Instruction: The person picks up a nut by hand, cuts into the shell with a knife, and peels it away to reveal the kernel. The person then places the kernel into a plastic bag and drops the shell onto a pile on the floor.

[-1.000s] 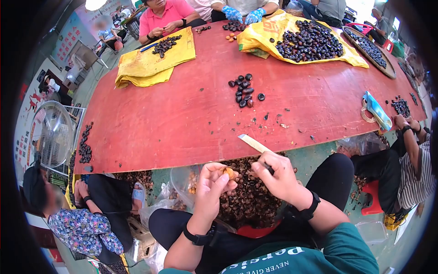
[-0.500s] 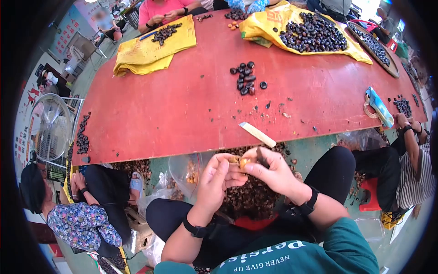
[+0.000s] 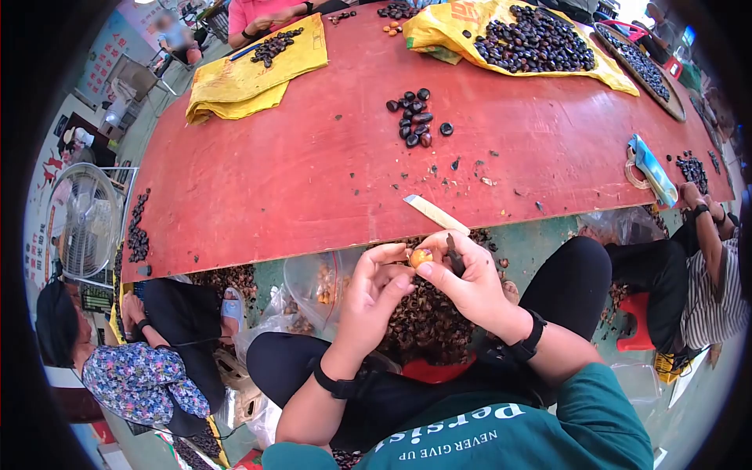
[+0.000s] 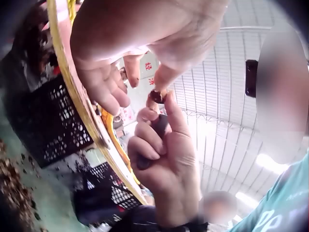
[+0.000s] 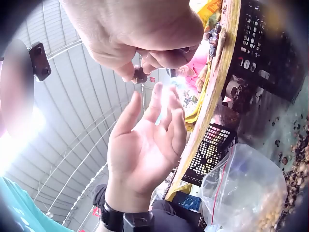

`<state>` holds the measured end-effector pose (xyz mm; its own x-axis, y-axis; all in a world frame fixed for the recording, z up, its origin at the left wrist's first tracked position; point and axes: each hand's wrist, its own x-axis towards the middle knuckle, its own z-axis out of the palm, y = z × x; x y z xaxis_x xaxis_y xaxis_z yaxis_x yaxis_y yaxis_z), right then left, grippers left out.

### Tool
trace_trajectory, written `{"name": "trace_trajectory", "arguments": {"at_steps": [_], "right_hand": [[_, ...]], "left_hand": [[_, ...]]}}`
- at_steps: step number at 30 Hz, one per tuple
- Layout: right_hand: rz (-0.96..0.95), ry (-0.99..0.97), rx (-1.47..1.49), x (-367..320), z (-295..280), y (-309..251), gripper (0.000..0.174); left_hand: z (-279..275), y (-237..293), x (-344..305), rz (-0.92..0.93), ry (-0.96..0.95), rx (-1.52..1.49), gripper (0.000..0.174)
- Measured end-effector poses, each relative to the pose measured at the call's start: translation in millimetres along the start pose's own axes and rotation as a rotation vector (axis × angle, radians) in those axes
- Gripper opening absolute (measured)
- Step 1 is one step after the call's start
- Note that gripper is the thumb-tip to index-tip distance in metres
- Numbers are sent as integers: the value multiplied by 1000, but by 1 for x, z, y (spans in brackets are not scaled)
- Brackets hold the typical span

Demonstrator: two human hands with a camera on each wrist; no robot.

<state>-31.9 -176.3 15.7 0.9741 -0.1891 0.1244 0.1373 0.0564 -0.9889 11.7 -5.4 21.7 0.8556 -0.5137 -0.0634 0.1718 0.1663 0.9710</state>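
Note:
In the head view my right hand (image 3: pixel 478 286) pinches a partly peeled nut (image 3: pixel 421 257), yellow-orange with some dark skin, between thumb and fingertips. A small dark tool (image 3: pixel 454 254) is also held in that hand; the left wrist view shows it passing through the curled fingers, its working end not clear. My left hand (image 3: pixel 374 294) is just left of the nut, palm up. Its fingers are loosely bent and grip nothing; in the right wrist view they spread close below the nut (image 5: pixel 140 75). Both hands are over a heap of brown shells (image 3: pixel 427 321) between the knees.
On the red table (image 3: pixel 313 188) lie a pale flat strip (image 3: pixel 436 215) with a slanted tip, a small group of dark nuts (image 3: pixel 411 117) and shell bits. A clear bag (image 3: pixel 313 282) with peeled nuts is left of the shells. Other people sit around the table.
A second ago the left hand held the nut, with the right hand apart, holding the dark tool. The hands came together, and the nut is now in the right hand while the left fingers have loosened.

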Motion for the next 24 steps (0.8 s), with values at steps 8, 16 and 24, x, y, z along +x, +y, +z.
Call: {"name": "trace_trajectory", "arguments": {"at_steps": [8, 16, 24], "right_hand": [[-35, -130, -285, -1, 5, -6, 35], [-184, -147, -306, -2, 8, -7, 45], [-224, -147, -348, -5, 9, -3, 47]], "left_hand": [[-5, -10, -1, -50, 44, -377, 27], [-7, -4, 0, 64, 168, -374, 25], [-4, -6, -1, 124, 176, -193, 27]]}}
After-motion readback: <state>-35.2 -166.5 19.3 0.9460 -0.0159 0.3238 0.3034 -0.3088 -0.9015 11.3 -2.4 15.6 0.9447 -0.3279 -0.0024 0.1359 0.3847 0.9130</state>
